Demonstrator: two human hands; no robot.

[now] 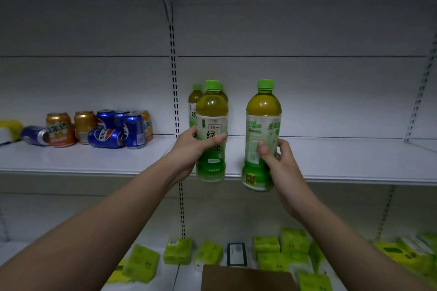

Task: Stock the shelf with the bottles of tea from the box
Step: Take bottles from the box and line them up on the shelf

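Observation:
My left hand [192, 146] grips a green tea bottle [211, 113] with a green cap, held upright at the front edge of the white shelf [343, 160]. My right hand [277, 160] grips a second tea bottle [262, 120], upright and just right of the first. Two more tea bottles [194, 99] stand on the shelf behind the left one, partly hidden. A corner of the brown cardboard box [246, 277] shows at the bottom edge.
Several orange and blue soda cans [106, 127] stand and lie on the shelf to the left. A slotted upright [175, 92] splits the shelf back. Green packets [177, 250] cover the lower shelf. The shelf board to the right of the bottles is bare.

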